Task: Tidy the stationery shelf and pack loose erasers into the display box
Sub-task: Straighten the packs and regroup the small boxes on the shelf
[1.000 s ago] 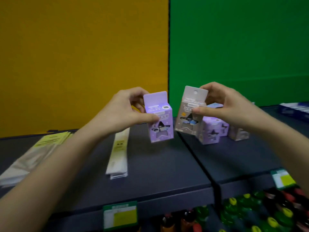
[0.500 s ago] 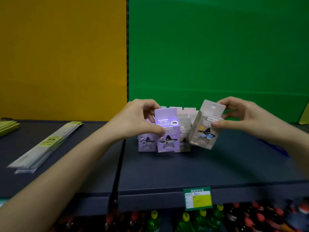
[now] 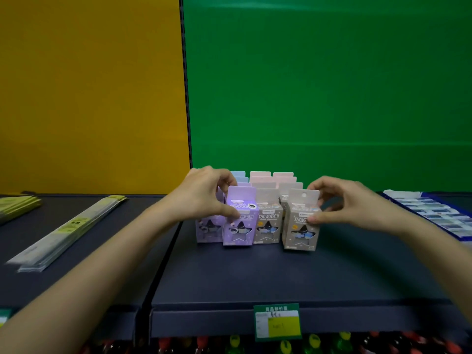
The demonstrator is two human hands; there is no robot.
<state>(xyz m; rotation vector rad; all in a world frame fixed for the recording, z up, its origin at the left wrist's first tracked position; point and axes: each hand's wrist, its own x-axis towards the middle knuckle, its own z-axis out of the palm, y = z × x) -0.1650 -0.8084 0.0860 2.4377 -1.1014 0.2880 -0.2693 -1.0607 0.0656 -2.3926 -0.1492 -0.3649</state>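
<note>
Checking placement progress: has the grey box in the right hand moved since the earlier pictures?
Yes. The grey box has come down onto the shelf, upright at the row's front, right hand on it.

Even, soft indoor light; mild wide-angle softness.

We see the boxes in each grip reasonably sharp, casting only faint shadows on the dark shelf [image 3: 281, 277] just below them. Left of the left grip, the packets [image 3: 69, 228] smear with blur; the forearms stretch and soften toward the lower corners.
</note>
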